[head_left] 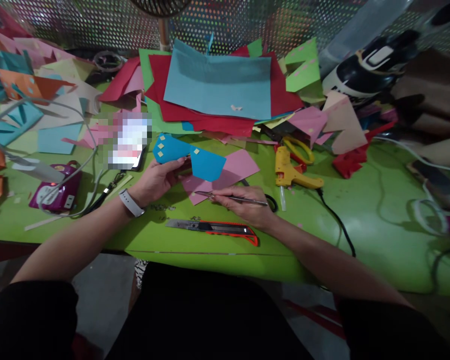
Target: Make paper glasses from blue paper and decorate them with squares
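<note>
A folded blue paper piece (209, 165) with small yellow squares on it is held between the fingers of my left hand (155, 181). My right hand (243, 204) grips slim metal tweezers (247, 200), whose tip lies over a pink paper (242, 167) on the green table. That pink sheet is partly under the blue piece and my fingers. Just below both hands lies a utility knife (217, 228) with an orange-edged handle, its blade toward the left.
A yellow glue gun (284, 167) and yellow-handled scissors (299, 151) lie right of my hands. Stacked coloured sheets (217, 82) stand behind. At left are a lit phone (129, 142) and a purple power block (58, 189) with a cable. Folded papers crowd the back.
</note>
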### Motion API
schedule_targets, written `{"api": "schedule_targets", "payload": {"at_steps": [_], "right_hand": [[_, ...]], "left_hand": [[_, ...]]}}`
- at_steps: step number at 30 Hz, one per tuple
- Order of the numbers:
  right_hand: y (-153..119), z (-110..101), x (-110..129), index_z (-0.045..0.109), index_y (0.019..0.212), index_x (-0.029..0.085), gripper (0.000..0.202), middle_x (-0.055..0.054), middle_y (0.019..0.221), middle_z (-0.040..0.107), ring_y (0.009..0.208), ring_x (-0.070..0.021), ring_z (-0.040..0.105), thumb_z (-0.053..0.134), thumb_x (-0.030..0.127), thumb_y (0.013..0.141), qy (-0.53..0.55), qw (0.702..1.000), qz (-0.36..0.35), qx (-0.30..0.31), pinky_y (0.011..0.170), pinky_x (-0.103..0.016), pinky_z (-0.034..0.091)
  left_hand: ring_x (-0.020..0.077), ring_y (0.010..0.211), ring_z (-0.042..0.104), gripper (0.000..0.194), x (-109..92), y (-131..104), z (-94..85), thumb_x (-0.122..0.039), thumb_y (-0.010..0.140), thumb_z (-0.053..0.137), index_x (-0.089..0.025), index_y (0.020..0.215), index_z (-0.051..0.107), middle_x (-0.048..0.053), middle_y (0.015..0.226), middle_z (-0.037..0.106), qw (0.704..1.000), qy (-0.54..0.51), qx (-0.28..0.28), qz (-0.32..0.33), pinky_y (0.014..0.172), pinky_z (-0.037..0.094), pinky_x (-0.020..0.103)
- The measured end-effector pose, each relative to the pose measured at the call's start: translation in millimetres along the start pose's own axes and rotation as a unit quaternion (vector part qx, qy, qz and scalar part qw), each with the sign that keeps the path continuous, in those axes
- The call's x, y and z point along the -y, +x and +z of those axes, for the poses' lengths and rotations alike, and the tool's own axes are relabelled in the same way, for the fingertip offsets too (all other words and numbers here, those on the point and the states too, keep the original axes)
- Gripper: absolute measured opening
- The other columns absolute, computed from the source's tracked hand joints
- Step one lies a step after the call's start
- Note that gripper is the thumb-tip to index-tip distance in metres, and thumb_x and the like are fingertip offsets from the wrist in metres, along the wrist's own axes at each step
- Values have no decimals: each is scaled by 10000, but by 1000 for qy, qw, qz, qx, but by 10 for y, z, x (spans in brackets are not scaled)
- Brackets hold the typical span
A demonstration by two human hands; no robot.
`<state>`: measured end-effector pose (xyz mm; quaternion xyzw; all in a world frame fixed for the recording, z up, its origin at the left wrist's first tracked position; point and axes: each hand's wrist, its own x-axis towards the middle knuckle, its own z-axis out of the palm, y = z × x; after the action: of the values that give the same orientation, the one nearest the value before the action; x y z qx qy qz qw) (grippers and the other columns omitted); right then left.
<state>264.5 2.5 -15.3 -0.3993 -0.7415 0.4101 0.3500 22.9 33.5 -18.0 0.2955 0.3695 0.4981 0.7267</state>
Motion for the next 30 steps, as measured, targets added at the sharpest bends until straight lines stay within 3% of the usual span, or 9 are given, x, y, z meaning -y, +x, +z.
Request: {"api": "schedule_targets", "payload": {"at_steps": [7, 17, 19, 21, 23, 26, 30], "right_hand": [[-64, -51, 52, 808, 972, 238, 141, -39, 908, 811, 749, -180, 780, 696, 265, 892, -11, 999, -28, -13, 670, -292, 646], [-28, -167, 149, 790, 1002, 227, 146, -32, 916, 813, 765, -157, 779, 657, 233, 940, -119, 982, -142, -29, 693, -256, 647], [0, -218, 107, 778, 1027, 200, 166, -46, 945, 812, 825, -160, 779, 627, 224, 965, -157, 966, -202, -19, 743, -269, 646], [10, -300, 60, 766, 1064, 182, 180, -72, 1027, 803, 896, -180, 774, 611, 204, 974, -239, 932, -273, -3, 788, -308, 646], [0, -395, 21, 759, 1098, 185, 206, -97, 1129, 779, 926, -203, 767, 598, 162, 971, -337, 892, -302, 3, 785, -346, 645], [-43, -529, -14, 727, 1197, 182, 341, -133, 1270, 718, 1018, -231, 741, 501, 59, 973, -439, 864, -245, 20, 823, -387, 629], [-118, -745, -47, 656, 1316, 183, 465, -118, 1330, 686, 1140, -237, 684, 405, 11, 965, -474, 865, -149, 65, 978, -447, 565]], "left_hand": [[303, 1021, 731, 180, 13, 6, -30, -254, 770, 823, -174, 908, 740, 95, 995, 781, 1000, -2, -9, 4, 889, 582, 432], [284, 1056, 726, 164, -25, -26, 6, -214, 802, 790, -168, 951, 739, 93, 1045, 781, 999, -5, -32, 25, 929, 587, 426], [283, 1040, 732, 151, -48, -12, 13, -201, 797, 788, -165, 932, 731, 88, 1025, 784, 999, -5, -36, 28, 918, 597, 423], [270, 1013, 740, 135, -72, 2, 22, -186, 798, 780, -170, 919, 721, 74, 1003, 788, 999, -6, -40, 30, 908, 605, 412], [249, 989, 745, 142, -94, 14, 32, -169, 807, 767, -183, 941, 722, 52, 1013, 791, 998, -6, -44, 33, 885, 618, 387], [225, 948, 751, 111, -120, 30, 46, -162, 836, 739, -185, 944, 735, 42, 1010, 794, 999, 0, -45, 26, 853, 632, 351], [219, 941, 749, 93, -143, 38, 63, -154, 850, 721, -206, 924, 739, 28, 1004, 794, 998, 8, -50, 24, 842, 632, 351]]}}
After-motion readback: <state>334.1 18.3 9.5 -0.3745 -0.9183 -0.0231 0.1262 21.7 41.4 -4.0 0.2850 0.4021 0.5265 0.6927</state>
